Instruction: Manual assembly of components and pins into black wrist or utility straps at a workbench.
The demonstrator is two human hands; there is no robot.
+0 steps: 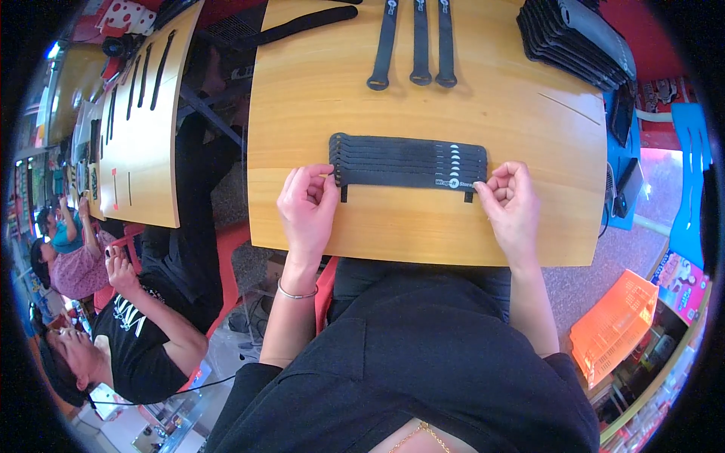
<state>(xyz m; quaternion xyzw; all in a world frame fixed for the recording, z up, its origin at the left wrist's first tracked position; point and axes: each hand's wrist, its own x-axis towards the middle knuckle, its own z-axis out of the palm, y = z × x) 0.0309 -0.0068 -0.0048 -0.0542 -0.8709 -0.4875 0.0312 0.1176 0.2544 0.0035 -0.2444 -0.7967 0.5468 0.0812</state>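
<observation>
A row of overlapping black straps lies flat across the wooden table in front of me. White half-round marks line up near its right end, and the lowest strap bears white print. Two short black tabs stick out below the row, one near each end. My left hand pinches the lower left corner of the row between thumb and fingertips. At the lower right corner, my right hand has its thumb and forefinger closed on the strap's edge, the other fingers curled.
Three dark straps hang toward me from the far edge, left of a pile of black straps. A long black strap lies far left. Another table with straps and a seated co-worker are leftward. An orange basket stands right.
</observation>
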